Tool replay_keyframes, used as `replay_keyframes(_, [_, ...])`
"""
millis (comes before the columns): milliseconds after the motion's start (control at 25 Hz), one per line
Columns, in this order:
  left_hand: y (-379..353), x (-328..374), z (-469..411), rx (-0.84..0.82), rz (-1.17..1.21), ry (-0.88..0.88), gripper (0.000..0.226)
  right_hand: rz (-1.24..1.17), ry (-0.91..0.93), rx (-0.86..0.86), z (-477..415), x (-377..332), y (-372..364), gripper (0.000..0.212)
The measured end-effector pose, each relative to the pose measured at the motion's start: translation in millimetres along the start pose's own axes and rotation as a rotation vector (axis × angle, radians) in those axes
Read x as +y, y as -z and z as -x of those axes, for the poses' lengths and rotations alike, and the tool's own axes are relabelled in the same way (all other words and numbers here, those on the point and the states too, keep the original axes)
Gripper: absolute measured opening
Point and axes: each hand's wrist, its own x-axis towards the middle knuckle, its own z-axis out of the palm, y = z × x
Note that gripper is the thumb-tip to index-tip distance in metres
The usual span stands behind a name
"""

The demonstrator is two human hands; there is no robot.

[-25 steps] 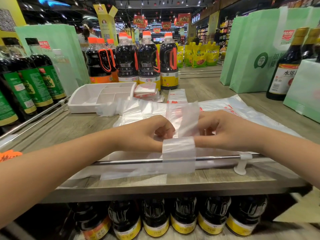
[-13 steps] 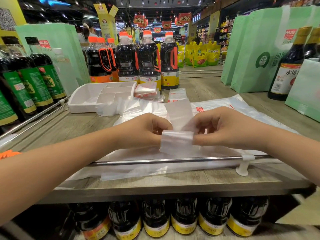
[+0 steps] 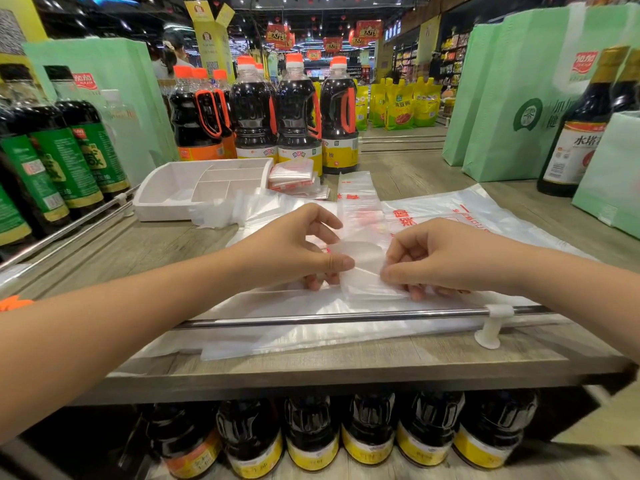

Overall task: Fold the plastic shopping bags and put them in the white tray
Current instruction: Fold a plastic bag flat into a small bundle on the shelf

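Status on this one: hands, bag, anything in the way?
Both left hand and right hand pinch the folded bag. Bag not yet in tray, back left. In the way: loose bags before the tray.

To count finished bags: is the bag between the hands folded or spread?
Folded: the bag is a small layered packet pinched between the left hand and the right hand.

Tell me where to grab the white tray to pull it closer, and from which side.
Probably the near wall of the white tray, toward its left corner, coming from the front. That wall is bare and faces the person; dark bottles stand behind, a stack of folded bags sits at its right end, and loose plastic overlaps its near right corner.
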Motion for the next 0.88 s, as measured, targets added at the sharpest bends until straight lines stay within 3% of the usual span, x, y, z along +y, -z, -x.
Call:
replay_keyframes(200, [6,-3,5,-0.037,-0.151,-0.055,0.050,0.084,-0.037,0.059,-1,3,-1,0.018])
replay_keyframes(360, [11,-2,8,-0.045,-0.404,-0.215,0.049,0.284,0.016,0.155,0,7,-3,0.034])
replay_keyframes(520, [7,1,9,0.017,-0.472,-0.270,0.060,0.380,0.010,0.206,-1,11,-4,0.039])
replay_keyframes(600, [9,-3,6,0.029,-0.557,-0.366,0.052,0.399,0.026,0.230,-2,12,-3,0.038])
replay_keyframes(720, [11,-9,3,-0.099,-0.668,-0.500,0.028,0.398,0.146,0.278,-3,13,-2,0.029])
replay_keyframes(880, [10,-12,-1,-0.190,-0.790,-0.588,0.034,0.393,0.339,0.253,-8,23,1,0.010])
